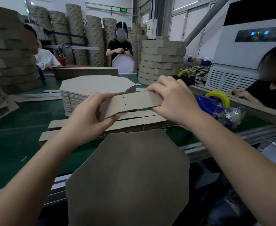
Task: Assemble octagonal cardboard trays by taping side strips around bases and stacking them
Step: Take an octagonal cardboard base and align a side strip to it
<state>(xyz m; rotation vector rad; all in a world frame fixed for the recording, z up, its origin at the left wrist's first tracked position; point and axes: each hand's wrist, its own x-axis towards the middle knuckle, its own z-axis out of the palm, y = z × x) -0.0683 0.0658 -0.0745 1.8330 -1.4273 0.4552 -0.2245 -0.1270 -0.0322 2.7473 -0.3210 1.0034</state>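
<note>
Fingers (101, 96) of the left hand (88, 115) and right hand (171, 101) are clamped on opposite ends of the side strip (134, 101), its long axis held crosswise just beyond the octagonal base (129, 176)

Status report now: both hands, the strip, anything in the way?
Left hand and right hand both grip side strip, one end each. Octagonal base lies nearer, bare. Nothing in the way.
</note>
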